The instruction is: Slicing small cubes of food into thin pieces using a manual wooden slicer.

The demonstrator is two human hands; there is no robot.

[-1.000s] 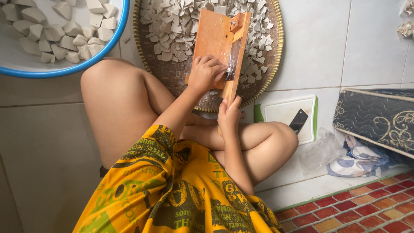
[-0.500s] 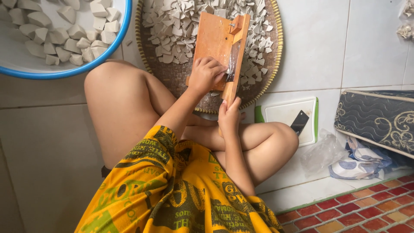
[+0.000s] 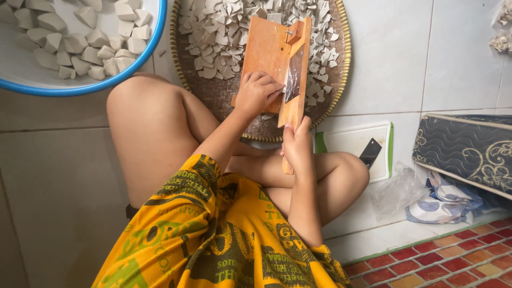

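Almost nothing has changed over the last second: same pose, same grips, only the view has nudged slightly. Left hand (image 3: 257,92) is curled shut, pressing a piece (hidden under the fingers, can't see it) onto the slicer (image 3: 277,64) just beside the blade. Right hand (image 3: 297,145) is closed around the slicer's lower edge, propping it tilted over the tray (image 3: 341,69). Slices (image 3: 213,32) lie piled in the tray. Whole chunks (image 3: 69,37) sit in the basin (image 3: 85,89), well apart to the left. Reads as mid-stroke slicing, steady rhythm, plenty of chunks unsliced.
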